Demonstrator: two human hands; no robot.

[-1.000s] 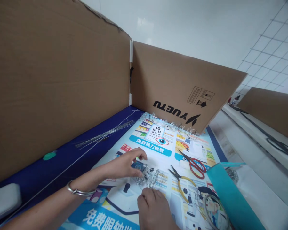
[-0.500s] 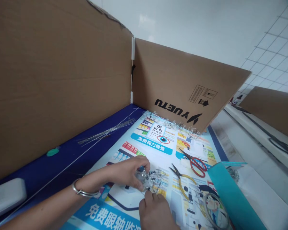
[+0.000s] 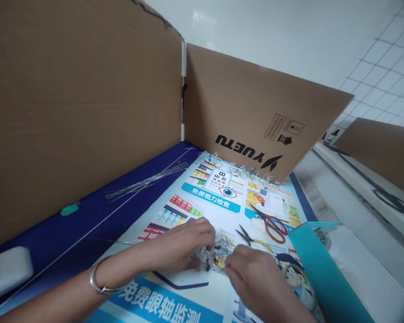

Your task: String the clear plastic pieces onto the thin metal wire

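My left hand, with a silver bangle at the wrist, lies low on a printed poster and its fingers are closed on a small clear beaded wire piece. My right hand comes in from the lower right and pinches the same piece from the other side. The piece shows only between the two hands; most of it is hidden by the fingers.
Yellow-handled pliers and red-handled scissors lie just right of the hands. A bundle of thin wires rests on the blue table at the left. Cardboard walls enclose the back and left. A teal bag stands at the right.
My right hand has moved up and to the right onto the beaded piece. The left hand has closed tighter over it and shifted slightly right.
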